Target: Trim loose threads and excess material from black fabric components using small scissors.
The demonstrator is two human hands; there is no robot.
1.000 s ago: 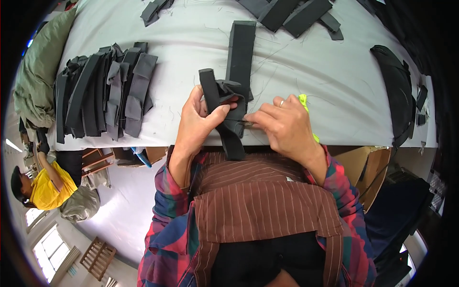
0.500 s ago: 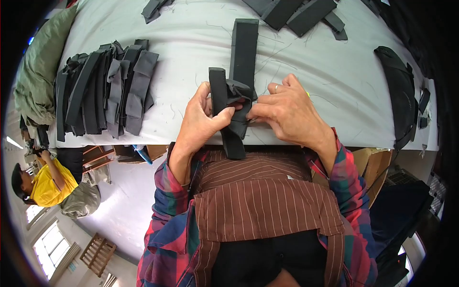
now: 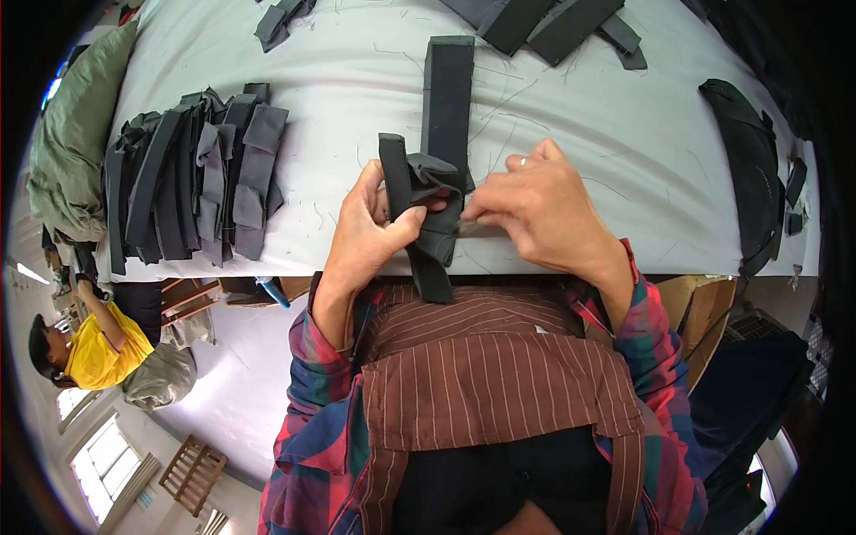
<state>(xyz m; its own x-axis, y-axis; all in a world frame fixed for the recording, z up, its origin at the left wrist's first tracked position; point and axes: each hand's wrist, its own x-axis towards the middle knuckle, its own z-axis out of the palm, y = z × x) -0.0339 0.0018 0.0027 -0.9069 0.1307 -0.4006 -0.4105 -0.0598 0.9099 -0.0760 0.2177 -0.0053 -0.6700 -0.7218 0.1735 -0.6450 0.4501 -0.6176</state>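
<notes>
Landmark: table (image 3: 343,98), covered in pale, softly creased cloth.
Held strip, location: folded dark strip (image 3: 437,236), at the middle of the table's near edge.
Held strip, long axis: away from the person and slightly left; the lower end points toward the person and reaches past the table's near edge.
Held strip, form: narrow dark grey fabric, folded, with a loose, crumpled flap on its upper part.
Left hand: narrowed, thumb and fingers holding the folded dark strip; left hand (image 3: 366,236) at the table's near edge.
Right hand: right hand (image 3: 553,209), thumb and forefinger drawn close at the strip's right edge; cannot tell whether they grip anything.
Flat strip: smooth, straight-edged panel (image 3: 448,102), mid-table, axis nearly square to the table's near edge; near end hidden behind the held strip.
Strip row: overlapping grey and black strips (image 3: 250,218), table's left part, lengthwise toward the near edge.
Far pieces: flat dark strips (image 3: 575,34), table's far side, lying diagonally; loose threads nearby.
Curved piece: black, crescent-shaped item (image 3: 738,169), table's right part.
Container: cardboard box (image 3: 707,325), below the table's near edge, right; contents cannot be made out.
</notes>
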